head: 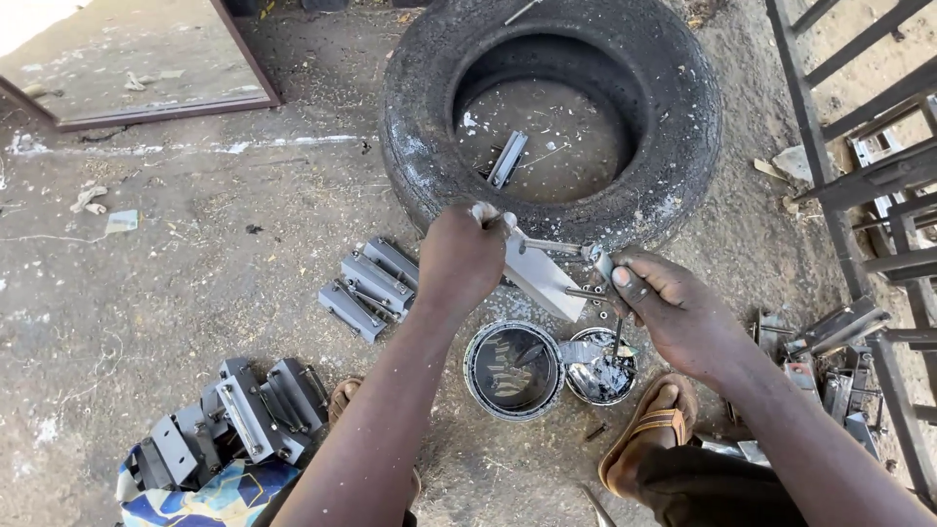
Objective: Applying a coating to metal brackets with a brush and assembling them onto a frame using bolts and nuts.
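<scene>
The left hand [461,256] closes its grip around the upper end of a flat grey metal plate [540,278], which slants down and away toward the right hand. The right hand [673,310] pinches a small bolt [586,293] between thumb and forefinger, right against the plate's lower edge; a thin metal rod [551,247] runs between the two grips, just above the plate. Both grips are narrow and holding.

Directly below the grips, on the dirt floor [195,283], sit two round tins side by side: a larger one [512,369] with dark liquid and a smaller one [599,367] with a stick in it. Just beyond the grips lies an old tyre [673,127] with a metal piece [508,159] in its hollow. To the left of the left grip lie three grey metal brackets [371,283], and more of them are heaped [239,415] nearer the person. A sandalled foot [652,429] rests beneath the right wrist.
</scene>
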